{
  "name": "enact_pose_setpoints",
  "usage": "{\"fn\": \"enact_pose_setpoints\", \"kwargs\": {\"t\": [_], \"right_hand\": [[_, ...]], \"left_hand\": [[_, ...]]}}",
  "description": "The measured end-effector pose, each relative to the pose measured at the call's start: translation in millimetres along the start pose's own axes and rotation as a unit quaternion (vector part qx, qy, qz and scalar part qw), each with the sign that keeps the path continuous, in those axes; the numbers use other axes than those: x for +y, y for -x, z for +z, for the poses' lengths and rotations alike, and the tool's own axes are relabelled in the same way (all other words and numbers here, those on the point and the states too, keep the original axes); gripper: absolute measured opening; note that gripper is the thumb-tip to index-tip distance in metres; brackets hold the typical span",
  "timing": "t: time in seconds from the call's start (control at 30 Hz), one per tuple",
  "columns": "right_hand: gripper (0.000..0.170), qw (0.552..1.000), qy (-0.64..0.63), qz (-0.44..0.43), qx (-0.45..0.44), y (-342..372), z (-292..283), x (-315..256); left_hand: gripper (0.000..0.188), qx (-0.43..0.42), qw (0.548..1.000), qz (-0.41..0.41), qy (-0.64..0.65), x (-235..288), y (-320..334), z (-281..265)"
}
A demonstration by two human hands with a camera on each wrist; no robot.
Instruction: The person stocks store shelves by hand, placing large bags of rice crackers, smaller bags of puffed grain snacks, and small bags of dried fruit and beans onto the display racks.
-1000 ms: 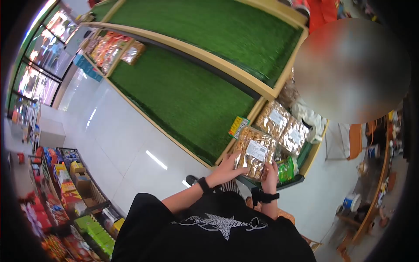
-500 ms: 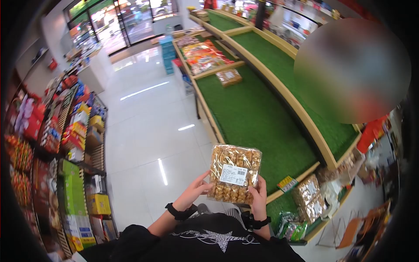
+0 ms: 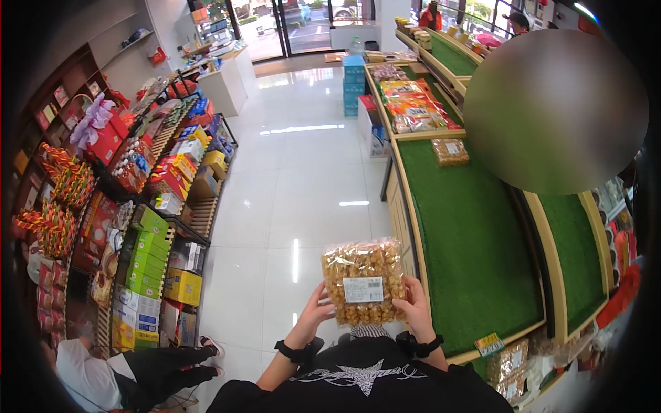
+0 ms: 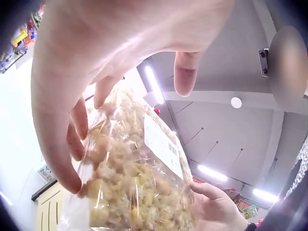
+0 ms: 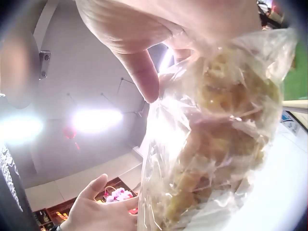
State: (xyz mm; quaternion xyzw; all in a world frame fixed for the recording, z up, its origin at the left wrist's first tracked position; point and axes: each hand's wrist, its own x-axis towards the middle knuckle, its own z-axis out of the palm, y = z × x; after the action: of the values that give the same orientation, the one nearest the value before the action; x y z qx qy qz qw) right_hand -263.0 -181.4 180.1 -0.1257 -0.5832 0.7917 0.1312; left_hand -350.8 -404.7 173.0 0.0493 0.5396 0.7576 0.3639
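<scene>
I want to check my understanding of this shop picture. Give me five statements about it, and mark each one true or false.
1. The left hand and the right hand both hold the clear package. True.
2. The label on this package is red. False: it is white, with dark print.
3. A second package lies on the green mat. True.
4. The blue boxes stand on the green mat. False: they are stacked on the floor.
5. The person at the lower left of the head view wears black trousers. True.
</scene>
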Motion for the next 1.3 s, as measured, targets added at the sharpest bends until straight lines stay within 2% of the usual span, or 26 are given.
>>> {"fn": "enact_pose_setpoints", "kwargs": {"t": [0.13, 0.23, 0.47, 0.57, 0.6, 0.7, 0.87, 0.93, 1.07, 1.17, 1.3], "right_hand": [[0.054, 0.999, 0.033, 0.011, -0.035, -43.3, -8.2, 5.6], [0.05, 0.999, 0.012, 0.004, -0.048, -85.5, -16.8, -0.4], [0.052, 0.991, 0.079, -0.008, -0.11, -183.9, -57.6, -16.9], [0.051, 0.988, 0.093, 0.023, -0.118, -211.7, -65.2, -27.4], [0.051, 0.988, 0.094, 0.032, -0.117, -216.7, -65.5, -30.5], [0.049, 0.977, 0.186, -0.035, -0.101, -228.3, -63.4, -41.1], [0.05, 0.985, 0.148, 0.01, -0.087, -245.9, -63.1, -41.0], [0.051, 0.976, 0.194, -0.007, -0.097, -255.0, -58.7, -49.8], [0.052, 0.98, 0.185, 0.004, -0.072, -279.8, -49.1, -55.7], [0.051, 0.978, 0.198, -0.045, -0.055, -309.1, -35.0, -57.3], [0.051, 0.978, 0.196, -0.066, -0.011, -352.4, -10.3, -57.0]], "left_hand": [[0.068, 0.024, 1.0, 0.004, 0.008, 10.3, -32.9, -5.5], [0.066, 0.03, 0.999, 0.016, -0.012, 33.8, -65.0, -0.5], [0.065, 0.036, 0.996, 0.053, -0.055, 81.0, -141.6, 18.7], [0.063, 0.048, 0.993, 0.09, -0.06, 85.3, -163.7, 22.3], [0.063, 0.05, 0.994, 0.084, -0.055, 85.4, -168.3, 23.0], [0.063, 0.066, 0.993, 0.095, -0.023, 89.3, -183.3, 22.7], [0.062, 0.07, 0.989, 0.108, -0.072, 104.7, -207.3, 15.2], [0.061, 0.056, 0.984, 0.119, -0.121, 115.9, -220.6, 9.8], [0.062, 0.029, 0.984, 0.118, -0.132, 137.4, -254.4, -1.7], [0.063, 0.011, 0.981, 0.125, -0.15, 161.7, -285.8, -14.3], [0.062, -0.02, 0.978, 0.129, -0.16, 201.1, -330.5, -40.6]]}}
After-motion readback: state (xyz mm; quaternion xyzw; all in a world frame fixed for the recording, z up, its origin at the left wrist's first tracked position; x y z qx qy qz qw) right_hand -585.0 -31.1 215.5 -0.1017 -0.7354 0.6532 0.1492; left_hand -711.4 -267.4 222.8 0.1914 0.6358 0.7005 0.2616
